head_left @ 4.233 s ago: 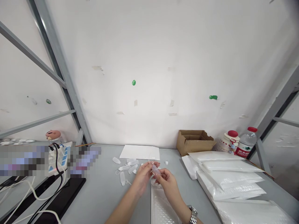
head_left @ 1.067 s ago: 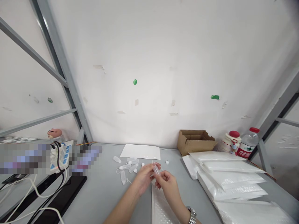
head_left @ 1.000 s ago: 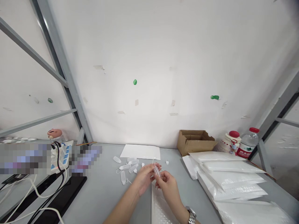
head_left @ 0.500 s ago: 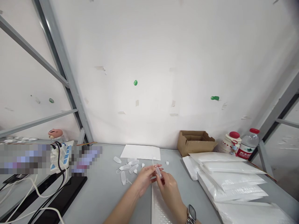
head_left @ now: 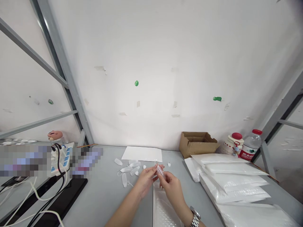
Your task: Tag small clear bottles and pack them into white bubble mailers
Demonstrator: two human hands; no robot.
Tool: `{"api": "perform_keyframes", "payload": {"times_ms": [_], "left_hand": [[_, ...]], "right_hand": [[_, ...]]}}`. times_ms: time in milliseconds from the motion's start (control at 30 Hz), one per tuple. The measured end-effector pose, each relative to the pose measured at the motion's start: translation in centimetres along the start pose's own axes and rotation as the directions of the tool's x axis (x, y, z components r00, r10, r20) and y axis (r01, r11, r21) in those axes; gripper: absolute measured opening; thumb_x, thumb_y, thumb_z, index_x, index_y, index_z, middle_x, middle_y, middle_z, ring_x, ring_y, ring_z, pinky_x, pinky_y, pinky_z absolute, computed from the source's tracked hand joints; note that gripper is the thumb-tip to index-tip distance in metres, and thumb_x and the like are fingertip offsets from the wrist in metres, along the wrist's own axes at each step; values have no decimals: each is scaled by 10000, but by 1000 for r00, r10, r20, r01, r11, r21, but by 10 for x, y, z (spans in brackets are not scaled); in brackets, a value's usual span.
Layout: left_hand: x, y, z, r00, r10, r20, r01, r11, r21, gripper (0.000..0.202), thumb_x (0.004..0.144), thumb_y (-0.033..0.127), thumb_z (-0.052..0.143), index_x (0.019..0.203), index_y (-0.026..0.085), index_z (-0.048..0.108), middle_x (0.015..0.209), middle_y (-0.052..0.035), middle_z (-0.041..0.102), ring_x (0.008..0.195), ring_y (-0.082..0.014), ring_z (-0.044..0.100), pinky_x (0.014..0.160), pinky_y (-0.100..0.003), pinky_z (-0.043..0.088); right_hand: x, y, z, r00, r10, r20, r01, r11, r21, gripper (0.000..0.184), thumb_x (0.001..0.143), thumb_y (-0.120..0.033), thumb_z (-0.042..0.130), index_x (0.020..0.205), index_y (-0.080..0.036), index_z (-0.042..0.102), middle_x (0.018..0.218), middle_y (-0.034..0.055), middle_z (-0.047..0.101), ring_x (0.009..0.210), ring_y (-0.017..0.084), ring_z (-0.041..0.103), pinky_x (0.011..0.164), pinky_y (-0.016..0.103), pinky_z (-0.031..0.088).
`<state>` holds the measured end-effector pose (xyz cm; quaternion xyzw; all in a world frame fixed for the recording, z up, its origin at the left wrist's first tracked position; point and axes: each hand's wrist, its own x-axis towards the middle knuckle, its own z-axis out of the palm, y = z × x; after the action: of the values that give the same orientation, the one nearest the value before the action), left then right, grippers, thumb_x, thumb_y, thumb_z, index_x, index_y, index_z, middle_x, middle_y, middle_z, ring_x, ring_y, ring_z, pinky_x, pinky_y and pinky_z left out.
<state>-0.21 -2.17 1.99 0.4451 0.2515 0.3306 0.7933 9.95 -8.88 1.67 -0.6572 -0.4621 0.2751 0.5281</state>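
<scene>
My left hand and my right hand meet above the grey table, both pinching a small clear plastic bottle that tilts between the fingertips. A thin clear loop seems to rise from its top. Under my right wrist lies a white bubble mailer. Several more small clear bottles and tiny white caps lie scattered on the table just left of and beyond my hands. A watch sits on my right wrist.
A white sheet lies by the wall. An open cardboard box, a red-lidded jar and a water bottle stand at the back right. A stack of white mailers fills the right side. A power strip with cables sits on the left.
Both hands have stayed in the same spot, turning the small bottle between the fingers. The right wrist rolled so the watch faced up, then rolled back.
</scene>
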Motion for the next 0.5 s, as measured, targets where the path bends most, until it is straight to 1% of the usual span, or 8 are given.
{"api": "perform_keyframes", "payload": {"times_ms": [67,167,200,267,333,400,433,500], "left_hand": [[-1,0,0,1000,-15,-7,15,1000,4,349,689,467,642,840,157,696,1000,-107,657,1022,-248,531,837,-322,372],[-2,2,1,999,-33,-12,33,999,-7,344,689,449,650,875,163,695,1043,-109,644,1051,-245,515,865,-327,366],[-2,2,1,999,-38,-7,38,999,-15,344,690,443,653,887,164,694,1062,-111,637,1053,-243,513,871,-329,366],[-3,4,2,999,-51,10,52,998,-28,339,691,429,657,906,169,692,1084,-114,629,1039,-239,521,875,-332,371],[-5,6,3,998,-63,19,64,997,-35,335,690,421,660,920,180,690,1084,-113,631,1020,-236,532,870,-335,378],[-7,8,5,998,-66,16,66,998,-25,327,690,414,662,920,184,691,1076,-112,636,1013,-235,536,864,-333,381],[-7,9,5,998,-65,15,65,998,-19,323,690,411,663,918,184,692,1066,-112,640,1010,-235,538,862,-333,382],[-8,10,7,998,-60,26,60,998,-10,320,690,405,664,915,179,694,1036,-114,650,997,-238,543,858,-337,385]], "right_hand": [[0,3,1,999,-48,-17,47,997,-59,432,765,-579,484,570,-196,533,456,-25,496,446,123,443,472,238,336],[-1,10,2,973,-220,-69,206,963,-171,402,811,-534,450,677,-190,609,552,15,576,498,142,485,507,253,375],[-1,13,3,952,-294,-92,269,939,-213,388,827,-512,440,714,-189,623,589,33,596,527,154,507,524,261,391],[0,20,4,891,-438,-124,382,868,-318,356,857,-459,420,769,-188,635,631,61,612,578,178,541,549,282,418],[0,26,4,823,-555,-117,463,777,-426,321,879,-401,402,823,-187,634,634,72,608,594,194,553,551,303,436],[0,29,5,775,-625,-92,508,703,-497,294,890,-353,391,873,-182,629,639,77,608,585,199,551,542,317,448],[0,30,5,762,-642,-82,520,683,-513,290,891,-340,388,886,-177,628,639,79,609,580,200,550,538,321,451],[0,29,5,768,-635,-86,517,693,-503,298,890,-346,385,887,-173,628,642,84,612,583,202,551,538,322,452]]}}
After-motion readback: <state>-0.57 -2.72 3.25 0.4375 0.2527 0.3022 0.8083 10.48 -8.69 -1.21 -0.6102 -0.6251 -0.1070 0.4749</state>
